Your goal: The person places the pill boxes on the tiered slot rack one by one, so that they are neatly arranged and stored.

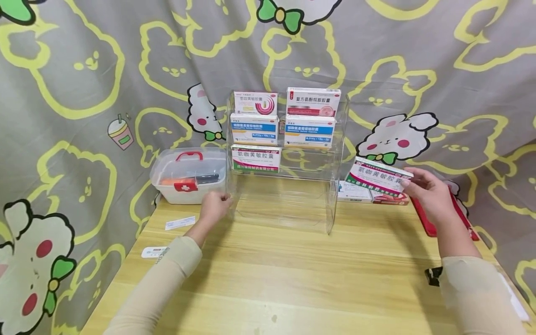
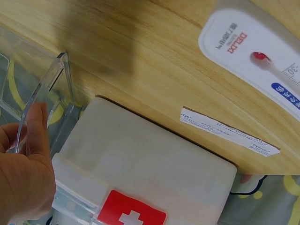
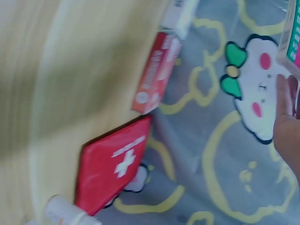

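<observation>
A clear acrylic display rack (image 1: 289, 177) stands on the table, with medicine boxes on its upper tiers. My left hand (image 1: 215, 208) pinches the rack's left side panel (image 2: 41, 82), thumb and fingers on either side of its edge in the left wrist view. To the right of the rack, my right hand (image 1: 433, 195) holds a white, green and magenta capsule box (image 1: 377, 177) by its right end, tilted, above other boxes. A matching box (image 1: 256, 159) sits on the third tier at left. Two blue-and-white boxes (image 1: 309, 132) fill the second tier.
A translucent first-aid box (image 1: 190, 188) is left of the rack, near a paper strip (image 1: 180, 223) and a white thermometer (image 1: 155, 252). White (image 1: 353, 191) and red (image 1: 391, 199) boxes lie at right, beside a red pouch (image 3: 112, 161). A patterned curtain (image 1: 389, 28) hangs behind.
</observation>
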Action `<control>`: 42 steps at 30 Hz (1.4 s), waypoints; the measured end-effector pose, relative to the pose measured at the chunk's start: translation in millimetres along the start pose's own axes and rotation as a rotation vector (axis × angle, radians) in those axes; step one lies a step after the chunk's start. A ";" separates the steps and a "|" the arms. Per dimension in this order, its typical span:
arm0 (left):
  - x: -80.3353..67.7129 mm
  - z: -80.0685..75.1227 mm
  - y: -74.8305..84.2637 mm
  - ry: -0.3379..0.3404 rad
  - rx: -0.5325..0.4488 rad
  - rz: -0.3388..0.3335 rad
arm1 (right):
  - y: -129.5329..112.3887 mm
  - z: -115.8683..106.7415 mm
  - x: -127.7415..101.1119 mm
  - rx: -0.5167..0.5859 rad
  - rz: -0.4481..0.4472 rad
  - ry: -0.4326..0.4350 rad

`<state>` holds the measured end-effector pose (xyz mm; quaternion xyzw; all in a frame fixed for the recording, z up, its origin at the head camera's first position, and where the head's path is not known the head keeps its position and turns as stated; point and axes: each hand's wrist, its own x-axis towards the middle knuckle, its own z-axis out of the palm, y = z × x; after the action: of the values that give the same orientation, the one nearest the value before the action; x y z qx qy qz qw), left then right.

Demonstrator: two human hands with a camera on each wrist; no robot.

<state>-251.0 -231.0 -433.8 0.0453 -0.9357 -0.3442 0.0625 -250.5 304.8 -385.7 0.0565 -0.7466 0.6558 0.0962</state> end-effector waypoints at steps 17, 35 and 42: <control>1.4 0.6 -2.9 0.038 0.029 0.023 | -83.2 45.8 15.0 0.271 -0.223 -0.045; 1.1 6.1 -5.1 0.071 0.037 0.047 | -93.1 147.1 47.1 -0.545 -0.209 -0.023; 1.0 5.2 -6.1 0.067 0.029 0.040 | -87.6 159.8 51.3 -0.745 -0.286 -0.047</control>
<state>-252.6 -232.4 -441.6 0.0389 -0.9388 -0.3273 0.0999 -293.3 137.0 -309.1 0.1361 -0.9200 0.3188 0.1832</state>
